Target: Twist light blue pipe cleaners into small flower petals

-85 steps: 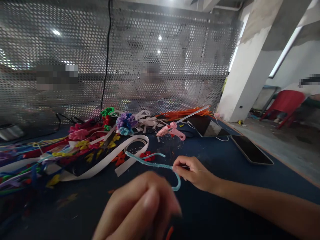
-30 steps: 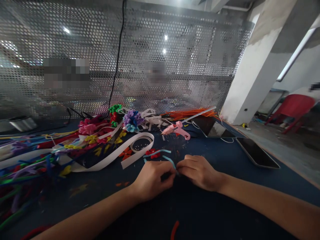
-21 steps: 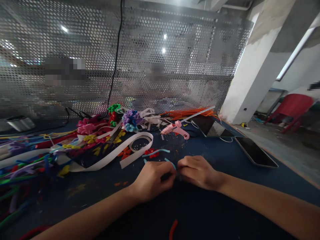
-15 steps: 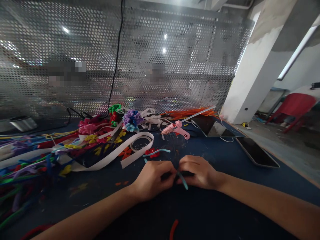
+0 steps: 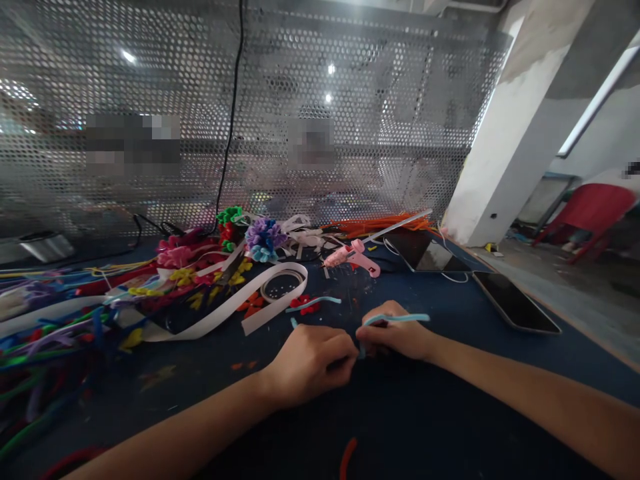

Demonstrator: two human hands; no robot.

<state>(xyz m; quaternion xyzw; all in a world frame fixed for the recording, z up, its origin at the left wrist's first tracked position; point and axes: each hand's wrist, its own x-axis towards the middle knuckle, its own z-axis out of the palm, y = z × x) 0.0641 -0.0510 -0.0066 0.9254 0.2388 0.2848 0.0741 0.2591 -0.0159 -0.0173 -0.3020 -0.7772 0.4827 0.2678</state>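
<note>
Both of my hands meet over the dark blue table, fingers closed. My left hand (image 5: 315, 360) pinches a light blue pipe cleaner, one end of which sticks out behind the knuckles. My right hand (image 5: 393, 331) grips a light blue pipe cleaner (image 5: 407, 317) whose free end points right, over the back of the hand. Whether these are one piece or two I cannot tell, since the fingers hide the middle. Just beyond the hands, another light blue pipe cleaner (image 5: 323, 301) lies across a red pipe-cleaner flower (image 5: 306, 306).
Behind lies a pink glue gun (image 5: 353, 257), near a purple and blue flower bunch (image 5: 265, 239). White ribbon (image 5: 220, 317) curls at left beside tangled pipe cleaners (image 5: 45, 353). A tablet (image 5: 515, 301) lies right. An orange-red piece (image 5: 347, 459) sits in front. Perforated metal (image 5: 350, 133) closes the back.
The light blue pipe cleaner's free end, pointing down toward me between the hands before, now lies up and rightward over my right hand. Both hands have shifted slightly.
</note>
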